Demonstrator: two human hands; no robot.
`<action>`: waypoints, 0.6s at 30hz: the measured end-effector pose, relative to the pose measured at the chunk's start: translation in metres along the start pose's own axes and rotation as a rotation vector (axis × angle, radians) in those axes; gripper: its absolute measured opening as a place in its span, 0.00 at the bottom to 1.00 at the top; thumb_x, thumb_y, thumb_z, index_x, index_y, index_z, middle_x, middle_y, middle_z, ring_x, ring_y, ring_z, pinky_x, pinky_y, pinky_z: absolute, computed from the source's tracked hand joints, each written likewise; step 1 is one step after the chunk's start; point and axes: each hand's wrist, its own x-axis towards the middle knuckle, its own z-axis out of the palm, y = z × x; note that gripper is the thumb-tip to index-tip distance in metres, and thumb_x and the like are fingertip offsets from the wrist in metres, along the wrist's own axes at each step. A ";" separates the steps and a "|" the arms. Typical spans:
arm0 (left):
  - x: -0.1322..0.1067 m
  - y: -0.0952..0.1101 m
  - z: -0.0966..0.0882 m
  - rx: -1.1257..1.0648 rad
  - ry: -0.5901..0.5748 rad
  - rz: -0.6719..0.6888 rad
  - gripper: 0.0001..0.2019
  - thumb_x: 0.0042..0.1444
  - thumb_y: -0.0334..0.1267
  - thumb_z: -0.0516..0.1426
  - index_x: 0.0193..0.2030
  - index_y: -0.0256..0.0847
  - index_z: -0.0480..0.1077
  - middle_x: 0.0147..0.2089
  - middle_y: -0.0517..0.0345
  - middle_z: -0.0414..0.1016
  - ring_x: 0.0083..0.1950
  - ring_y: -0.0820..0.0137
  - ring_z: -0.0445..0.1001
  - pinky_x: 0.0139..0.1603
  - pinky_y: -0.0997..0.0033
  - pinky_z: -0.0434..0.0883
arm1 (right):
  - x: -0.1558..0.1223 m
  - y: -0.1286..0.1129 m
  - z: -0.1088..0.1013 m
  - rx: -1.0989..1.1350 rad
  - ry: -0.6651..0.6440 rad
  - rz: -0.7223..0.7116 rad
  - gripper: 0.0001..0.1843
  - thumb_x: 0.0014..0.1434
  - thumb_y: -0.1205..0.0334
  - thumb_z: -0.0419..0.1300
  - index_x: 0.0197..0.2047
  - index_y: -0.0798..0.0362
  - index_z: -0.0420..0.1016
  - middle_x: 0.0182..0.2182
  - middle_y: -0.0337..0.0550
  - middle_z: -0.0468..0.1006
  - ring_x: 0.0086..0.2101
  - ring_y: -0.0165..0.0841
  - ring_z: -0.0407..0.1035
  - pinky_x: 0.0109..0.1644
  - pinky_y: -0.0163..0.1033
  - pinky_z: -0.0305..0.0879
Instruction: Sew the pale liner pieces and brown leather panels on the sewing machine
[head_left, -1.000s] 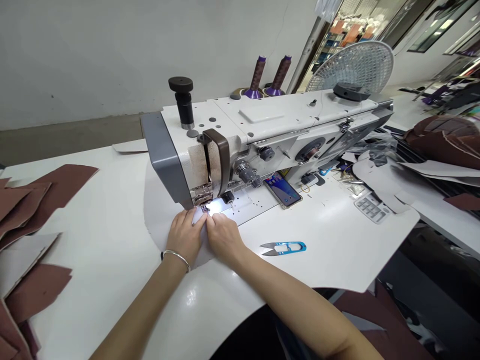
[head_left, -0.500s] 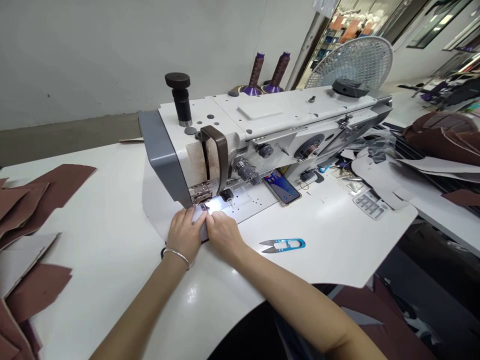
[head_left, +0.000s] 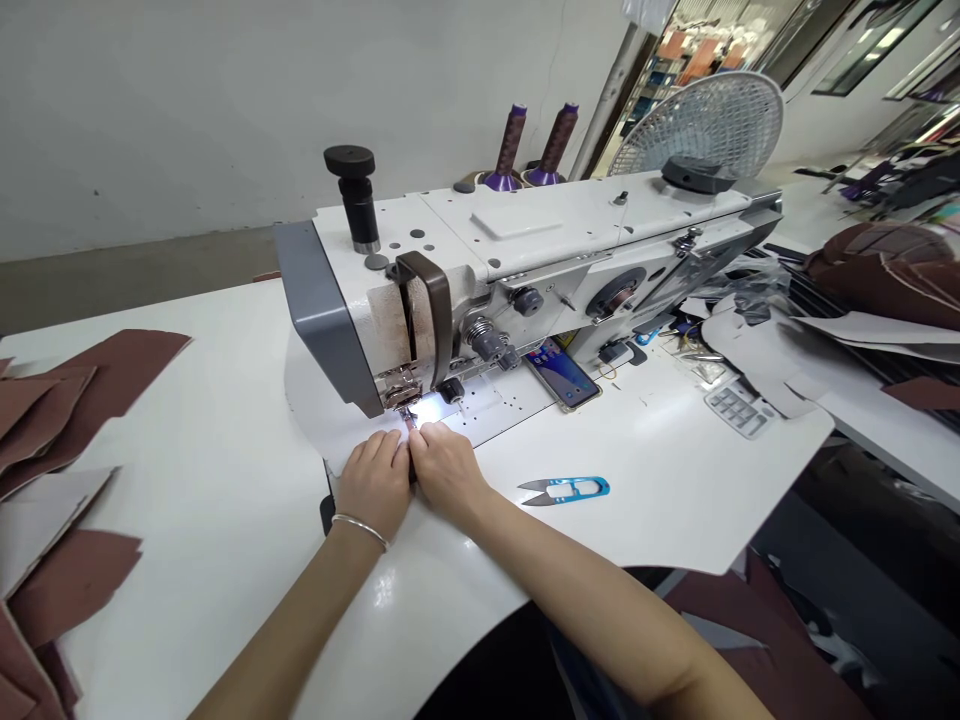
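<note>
Just in front of the needle area of a white-and-grey sewing machine, my two hands are close together on the machine bed. A narrow brown strip shows under the lit presser foot, mostly hidden by my fingers. My left hand, with a silver bangle at the wrist, has its fingers curled and pressed down on the strip. Against it, my right hand is closed with thumb and fingers pinching the strip's other side. To the right lie blue-handled thread snips, touched by neither hand.
Brown cut pieces are piled at the left of the white table. A phone lies beneath the machine arm. Two brown thread cones and a fan stand behind. More brown pieces lie at right.
My left hand has drawn back from the presser foot toward me, its fingers now more curled. The brown strip shows more under the foot. My right hand has barely moved.
</note>
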 end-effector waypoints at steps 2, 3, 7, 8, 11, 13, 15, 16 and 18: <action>-0.001 -0.003 0.003 -0.023 -0.002 -0.024 0.14 0.58 0.27 0.46 0.36 0.36 0.73 0.42 0.47 0.75 0.44 0.61 0.70 0.41 0.62 0.68 | 0.000 0.000 0.001 0.016 0.004 0.005 0.09 0.61 0.71 0.47 0.37 0.55 0.68 0.32 0.47 0.70 0.33 0.35 0.62 0.28 0.35 0.54; -0.001 -0.004 0.004 -0.033 -0.006 -0.033 0.14 0.58 0.27 0.46 0.37 0.36 0.73 0.42 0.47 0.75 0.45 0.61 0.70 0.41 0.62 0.68 | -0.001 0.000 0.001 0.024 0.004 0.007 0.09 0.62 0.70 0.47 0.38 0.55 0.68 0.33 0.47 0.70 0.34 0.35 0.63 0.27 0.35 0.53; -0.003 -0.009 0.008 -0.042 -0.017 -0.027 0.14 0.58 0.27 0.47 0.40 0.36 0.73 0.45 0.46 0.75 0.48 0.61 0.71 0.46 0.60 0.69 | -0.002 -0.001 0.000 0.033 -0.004 0.022 0.10 0.63 0.70 0.46 0.40 0.55 0.67 0.34 0.47 0.71 0.36 0.35 0.63 0.27 0.34 0.53; -0.004 -0.009 0.008 -0.044 -0.019 -0.022 0.14 0.58 0.27 0.46 0.41 0.35 0.73 0.45 0.45 0.75 0.49 0.60 0.71 0.47 0.59 0.69 | -0.002 -0.001 0.000 0.032 -0.003 0.024 0.10 0.63 0.70 0.46 0.40 0.54 0.67 0.34 0.47 0.71 0.36 0.35 0.63 0.27 0.35 0.53; -0.005 -0.011 0.011 -0.055 -0.025 -0.027 0.16 0.58 0.27 0.45 0.43 0.34 0.73 0.47 0.42 0.75 0.51 0.59 0.70 0.50 0.57 0.69 | -0.001 0.000 0.000 0.035 -0.003 0.031 0.09 0.63 0.70 0.47 0.40 0.54 0.67 0.35 0.46 0.71 0.36 0.35 0.63 0.27 0.35 0.53; -0.006 -0.014 0.014 -0.059 -0.032 -0.042 0.16 0.57 0.27 0.45 0.44 0.33 0.73 0.48 0.41 0.74 0.52 0.59 0.70 0.51 0.56 0.69 | 0.000 0.001 0.002 0.041 -0.006 0.039 0.09 0.63 0.70 0.48 0.41 0.54 0.67 0.35 0.45 0.72 0.36 0.34 0.63 0.27 0.35 0.53; -0.006 -0.019 0.019 -0.068 -0.048 -0.060 0.17 0.56 0.26 0.45 0.44 0.32 0.72 0.49 0.41 0.74 0.53 0.59 0.69 0.53 0.56 0.69 | 0.002 0.001 0.004 0.041 -0.007 0.047 0.09 0.63 0.70 0.48 0.43 0.53 0.67 0.35 0.44 0.72 0.36 0.34 0.63 0.27 0.34 0.53; -0.006 -0.022 0.021 -0.077 -0.060 -0.068 0.17 0.55 0.26 0.45 0.45 0.33 0.72 0.50 0.42 0.74 0.54 0.59 0.69 0.54 0.56 0.68 | 0.002 0.001 0.005 0.037 -0.006 0.051 0.09 0.63 0.70 0.48 0.43 0.53 0.67 0.35 0.44 0.72 0.36 0.34 0.63 0.27 0.34 0.53; -0.005 -0.028 0.024 -0.107 -0.078 -0.080 0.18 0.54 0.25 0.45 0.46 0.33 0.72 0.51 0.42 0.73 0.55 0.58 0.68 0.56 0.54 0.68 | 0.003 0.001 0.007 0.027 0.001 0.060 0.09 0.63 0.71 0.48 0.42 0.53 0.67 0.34 0.43 0.71 0.35 0.33 0.63 0.27 0.34 0.52</action>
